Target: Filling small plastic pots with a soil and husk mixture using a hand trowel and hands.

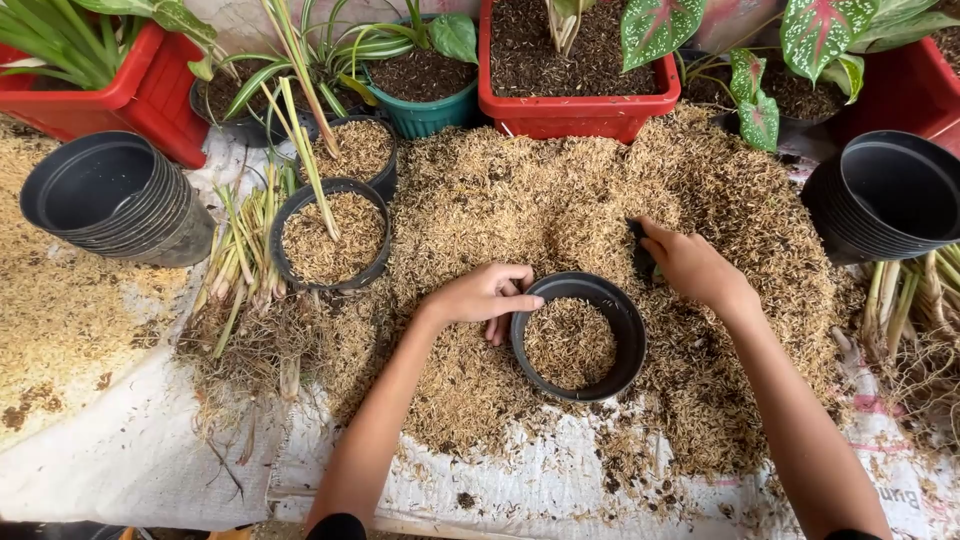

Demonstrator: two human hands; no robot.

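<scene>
Left hand grips the near-left rim of the black pot, fingers curled; right hand, just beyond its far-right rim, digs cupped into the husk pile; grasp unclear.

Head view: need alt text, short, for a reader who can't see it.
A person's left hand grips the rim of a black pot partly filled with rice husk, while the right hand digs into the husk pile behind it. Around them sit two husk-filled pots with cuttings, stacks of black pots and red planters.
</scene>
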